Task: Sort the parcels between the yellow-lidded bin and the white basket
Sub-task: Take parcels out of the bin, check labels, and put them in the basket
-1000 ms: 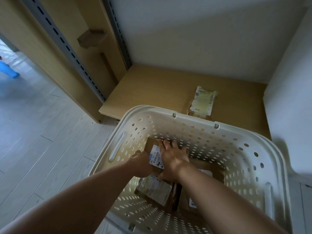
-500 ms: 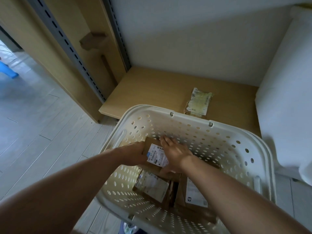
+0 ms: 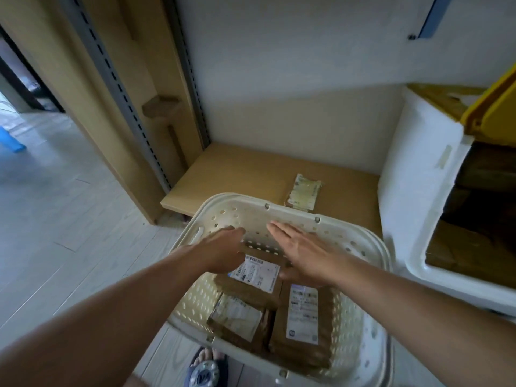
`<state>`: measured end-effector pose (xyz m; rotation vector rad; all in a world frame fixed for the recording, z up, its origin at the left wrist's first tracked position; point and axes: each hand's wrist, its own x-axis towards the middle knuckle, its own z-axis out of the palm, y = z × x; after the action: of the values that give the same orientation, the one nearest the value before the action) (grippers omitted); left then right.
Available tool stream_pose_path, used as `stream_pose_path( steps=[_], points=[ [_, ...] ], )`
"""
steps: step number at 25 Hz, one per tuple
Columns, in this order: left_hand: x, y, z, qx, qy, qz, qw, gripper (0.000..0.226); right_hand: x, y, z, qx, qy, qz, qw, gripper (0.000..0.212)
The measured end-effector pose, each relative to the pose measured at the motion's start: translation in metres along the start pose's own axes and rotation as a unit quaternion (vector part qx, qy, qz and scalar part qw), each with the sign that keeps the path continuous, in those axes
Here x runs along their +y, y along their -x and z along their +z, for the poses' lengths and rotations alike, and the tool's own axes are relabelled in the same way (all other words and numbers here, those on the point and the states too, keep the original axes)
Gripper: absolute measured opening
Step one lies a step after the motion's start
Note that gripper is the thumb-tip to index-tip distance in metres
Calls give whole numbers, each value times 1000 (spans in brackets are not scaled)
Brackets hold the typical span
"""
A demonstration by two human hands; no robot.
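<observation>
Parcels (image 3: 303, 317) lay in my basket (image 3: 371, 325), three of them. My left hand (image 3: 223, 254) and right hand (image 3: 303, 251) hung over them, fingers loose, holding nothing. Next I judged: fetch the parcel (image 3: 304, 192) behind, near the bin (image 3: 418, 191).

A low, light-brown wooden shelf board (image 3: 245, 174) runs from the slotted grey upright on the left to the white wall behind, and one flat brown cardboard parcel with a pale, creased label (image 3: 303, 192) lies directly on it, near its front edge. The tall white plastic bin with the yellow lid (image 3: 413, 191) stands at the board's right end. In front lies a pale grey plank floor (image 3: 69, 219); whether the white perforated plastic basket (image 3: 363, 344) rests on it cannot be told.
</observation>
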<state>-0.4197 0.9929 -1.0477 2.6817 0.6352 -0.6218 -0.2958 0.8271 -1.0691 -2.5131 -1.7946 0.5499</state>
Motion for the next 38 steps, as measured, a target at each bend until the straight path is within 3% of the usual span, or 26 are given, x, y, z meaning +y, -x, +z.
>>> stream_pose_path(
  steps=[9,14,17,29,38],
  points=[
    [43,66,-55,155,71,104,980,69,-12,92,-70,148,-80,-5,986,104],
    [66,91,-68,249,110,202,941,70,-10,107,-93,222,-111,4,969,104],
    [76,93,-77,290,132,220,922,68,-6,111,-102,253,-127,16,959,100],
    [149,84,-80,314,218,320,867,55,21,188,-110,348,-230,62,907,86],
    [230,78,-50,254,261,412,835,49,73,264,-84,370,-231,153,887,84]
  ],
)
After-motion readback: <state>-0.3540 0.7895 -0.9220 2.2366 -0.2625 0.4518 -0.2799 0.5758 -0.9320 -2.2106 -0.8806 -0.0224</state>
